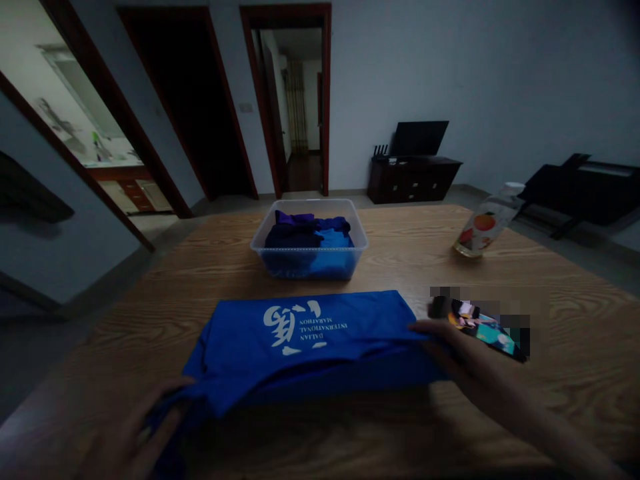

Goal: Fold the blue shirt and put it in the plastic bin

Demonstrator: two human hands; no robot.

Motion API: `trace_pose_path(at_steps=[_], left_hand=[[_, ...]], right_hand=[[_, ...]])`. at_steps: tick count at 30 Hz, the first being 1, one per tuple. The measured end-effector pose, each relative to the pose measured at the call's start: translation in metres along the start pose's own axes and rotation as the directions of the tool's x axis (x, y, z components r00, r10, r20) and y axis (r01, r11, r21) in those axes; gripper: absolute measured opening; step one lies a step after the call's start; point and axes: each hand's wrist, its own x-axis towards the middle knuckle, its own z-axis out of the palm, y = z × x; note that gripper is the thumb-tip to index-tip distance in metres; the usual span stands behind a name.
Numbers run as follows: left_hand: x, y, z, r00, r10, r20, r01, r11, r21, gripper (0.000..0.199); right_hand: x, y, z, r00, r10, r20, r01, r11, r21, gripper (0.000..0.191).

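Note:
A blue cloth (pixel 310 333) with white lettering, which reads upside down, lies partly folded on the wooden table (pixel 400 233). Its near edge is lifted and sags between my hands. My left hand (pixel 145 427), slightly blurred, grips the near left corner. At the right end, my right hand (pixel 450 347) pinches the cloth's edge. Just beyond the cloth stands a clear plastic box (pixel 310 261) holding folded dark, purple and light blue clothes (pixel 333 243).
A bottle (pixel 485 223) with a fruit label stands at the table's right. A phone (pixel 487 330), partly pixelated, lies beside my right hand. Beyond the table are doorways and a low cabinet (pixel 415 180) with a screen.

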Motion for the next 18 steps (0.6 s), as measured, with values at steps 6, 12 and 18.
trace_pose_path(at_steps=[6, 12, 18], left_hand=[[0.125, 0.0, 0.027, 0.985, -0.069, 0.158, 0.09, 0.987, -0.135, 0.058], [0.179, -0.029, 0.046, 0.924, 0.007, 0.383, 0.08, 0.974, -0.211, 0.063], [0.158, -0.036, 0.039, 0.925, -0.091, 0.368, 0.117, 0.992, -0.049, 0.077]], right_hand=[[0.132, 0.017, 0.009, 0.986, -0.095, 0.14, 0.123, 0.97, -0.21, 0.021], [0.145, 0.034, 0.042, 0.984, -0.05, 0.171, 0.112, 0.92, -0.375, 0.026], [0.074, 0.029, 0.057, 0.993, -0.053, 0.107, 0.102, 0.841, -0.531, 0.048]])
